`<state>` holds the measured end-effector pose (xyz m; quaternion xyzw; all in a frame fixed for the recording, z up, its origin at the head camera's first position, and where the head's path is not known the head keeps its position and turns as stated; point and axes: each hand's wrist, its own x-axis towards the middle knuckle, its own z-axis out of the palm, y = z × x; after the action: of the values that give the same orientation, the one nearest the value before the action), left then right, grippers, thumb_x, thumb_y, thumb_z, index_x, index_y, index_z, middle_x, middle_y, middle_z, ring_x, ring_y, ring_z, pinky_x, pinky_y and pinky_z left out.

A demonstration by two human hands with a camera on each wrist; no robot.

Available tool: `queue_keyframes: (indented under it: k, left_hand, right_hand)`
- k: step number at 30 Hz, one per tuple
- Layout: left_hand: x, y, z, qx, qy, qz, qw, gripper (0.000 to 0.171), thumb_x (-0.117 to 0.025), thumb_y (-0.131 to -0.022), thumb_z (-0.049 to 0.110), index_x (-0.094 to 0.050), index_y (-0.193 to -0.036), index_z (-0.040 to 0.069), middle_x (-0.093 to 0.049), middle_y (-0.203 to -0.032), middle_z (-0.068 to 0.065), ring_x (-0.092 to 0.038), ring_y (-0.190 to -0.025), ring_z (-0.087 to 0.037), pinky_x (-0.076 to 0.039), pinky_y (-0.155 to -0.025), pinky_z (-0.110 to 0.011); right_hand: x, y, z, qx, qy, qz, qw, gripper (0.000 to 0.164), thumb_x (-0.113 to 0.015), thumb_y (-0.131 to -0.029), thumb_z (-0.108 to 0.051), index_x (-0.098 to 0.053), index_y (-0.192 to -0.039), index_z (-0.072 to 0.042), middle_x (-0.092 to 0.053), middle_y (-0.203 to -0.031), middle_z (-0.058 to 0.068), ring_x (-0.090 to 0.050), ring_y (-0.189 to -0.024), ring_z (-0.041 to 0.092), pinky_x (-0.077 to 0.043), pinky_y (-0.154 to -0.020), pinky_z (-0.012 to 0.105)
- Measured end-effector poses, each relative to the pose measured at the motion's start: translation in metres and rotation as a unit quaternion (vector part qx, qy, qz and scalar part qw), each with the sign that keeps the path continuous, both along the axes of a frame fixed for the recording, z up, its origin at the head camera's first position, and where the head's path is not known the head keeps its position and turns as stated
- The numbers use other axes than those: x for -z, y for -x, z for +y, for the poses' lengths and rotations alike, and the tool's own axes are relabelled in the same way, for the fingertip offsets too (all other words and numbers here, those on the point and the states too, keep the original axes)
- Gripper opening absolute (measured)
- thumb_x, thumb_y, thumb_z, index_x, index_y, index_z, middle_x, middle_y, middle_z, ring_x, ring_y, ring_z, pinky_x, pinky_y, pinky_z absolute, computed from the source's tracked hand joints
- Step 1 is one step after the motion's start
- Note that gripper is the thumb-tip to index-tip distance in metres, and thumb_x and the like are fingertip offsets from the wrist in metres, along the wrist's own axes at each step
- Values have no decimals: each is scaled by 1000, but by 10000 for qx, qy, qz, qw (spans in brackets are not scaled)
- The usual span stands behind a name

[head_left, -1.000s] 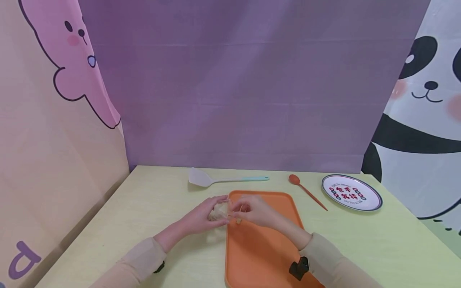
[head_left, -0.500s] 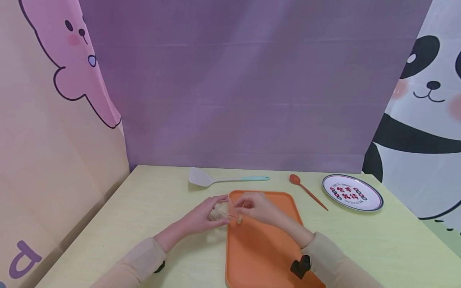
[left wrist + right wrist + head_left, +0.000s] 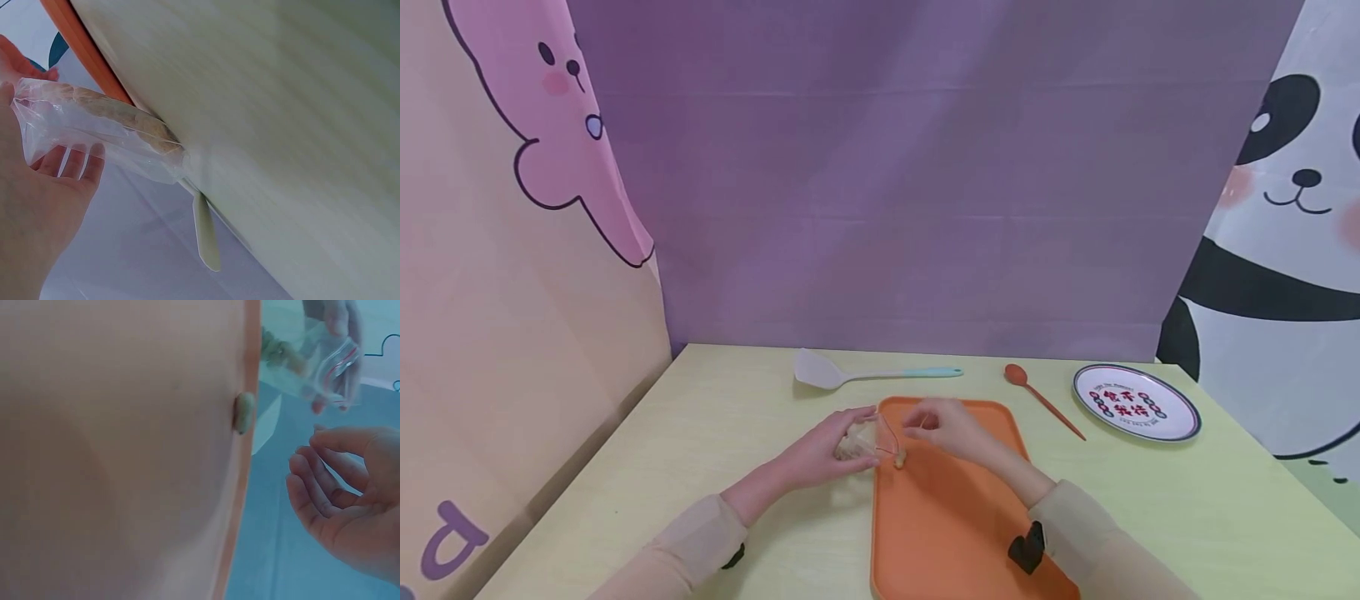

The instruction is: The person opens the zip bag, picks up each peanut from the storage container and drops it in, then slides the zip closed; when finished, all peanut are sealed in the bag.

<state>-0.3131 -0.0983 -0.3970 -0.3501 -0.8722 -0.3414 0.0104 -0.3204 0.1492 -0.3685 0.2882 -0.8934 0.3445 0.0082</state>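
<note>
My left hand (image 3: 812, 450) holds a clear zip bag (image 3: 859, 439) with a red line along its mouth, over the tray's left edge. Several tan, lumpy pieces (image 3: 131, 117), like unshelled peanuts, lie inside it. The thumb is on one side of the bag, the fingers on the other. My right hand (image 3: 951, 429) hovers over the orange tray (image 3: 958, 533), just right of the bag's mouth. Its fingers are loosely bent, with nothing between them. One tan, oblong piece (image 3: 245, 413) lies on the tray near its left side, below the mouth of the bag.
Behind the tray lies a spatula (image 3: 880, 374) with a pale blade and mint handle end. An orange spoon (image 3: 1043, 400) and a white, blue-rimmed plate (image 3: 1138, 427) with red characters are on the table's right side. A purple cloth (image 3: 910, 192) hangs behind.
My right hand has drawn back to the right from the bag's mouth, bringing the red-lined opening and the tan piece on the tray into clearer view. The left hand still holds the bag in place.
</note>
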Motion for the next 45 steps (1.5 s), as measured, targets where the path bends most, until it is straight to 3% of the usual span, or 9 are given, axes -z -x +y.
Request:
queue_keyframes:
  k: [4, 12, 18, 25, 35, 40, 45]
  left_hand:
    - [1, 0, 0, -19, 47, -31, 10000, 75, -64, -86, 45, -32, -146, 14, -44, -143, -1, -40, -132, -21, -37, -107, -43]
    - [1, 1, 0, -79, 98, 0, 9999, 75, -64, -85, 47, -31, -146, 17, -44, -143, 1, -39, -132, -19, -36, -107, -42]
    - [1, 1, 0, -90, 138, 20, 9999, 77, -64, -85, 49, -31, -146, 17, -45, -142, 2, -38, -133, -19, -36, -108, -42]
    - [1, 1, 1, -75, 120, 27, 9999, 75, -66, -85, 45, -33, -146, 15, -44, -143, -1, -41, -131, -21, -37, -107, -42]
    - [2, 2, 1, -19, 87, 44, 10000, 74, -66, -86, 42, -33, -146, 13, -43, -144, -1, -39, -133, -21, -36, -108, -43]
    - [2, 2, 1, -5, 91, 100, 9999, 74, -66, -86, 42, -33, -145, 13, -44, -143, -1, -39, -132, -21, -36, -107, -43]
    - [2, 1, 1, 41, 71, 144, 9999, 75, -65, -86, 44, -33, -145, 12, -45, -143, -1, -39, -132, -22, -36, -107, -44]
  right_hand:
    - [8, 3, 4, -101, -47, -250, 9996, 14, -65, -88, -22, -71, -96, -13, -69, -91, 2, -60, -80, 13, -49, -72, 27]
    - [12, 6, 3, -472, -386, -273, 9978, 12, -62, -90, -19, -73, -96, -21, -70, -92, -4, -57, -78, 14, -45, -69, 22]
    - [13, 5, 1, -760, -716, -152, 9944, 13, -61, -90, -17, -73, -96, -18, -71, -93, -3, -58, -80, 14, -46, -72, 24]
    - [19, 7, -1, -891, -1008, 354, 9903, 9, -68, -86, -16, -72, -90, -10, -69, -88, -1, -60, -81, 11, -52, -73, 30]
    - [19, 6, -1, -863, -1139, 25, 9897, 5, -72, -82, -15, -74, -82, -10, -69, -79, -2, -58, -75, 8, -48, -68, 20]
    - [20, 7, -3, -782, -1248, -54, 9891, 8, -73, -82, -19, -73, -81, -12, -67, -79, -5, -55, -74, 5, -48, -69, 20]
    - [21, 6, -4, -951, -1231, 26, 9878, 9, -74, -80, -19, -74, -81, -10, -69, -79, -4, -61, -79, 9, -51, -73, 22]
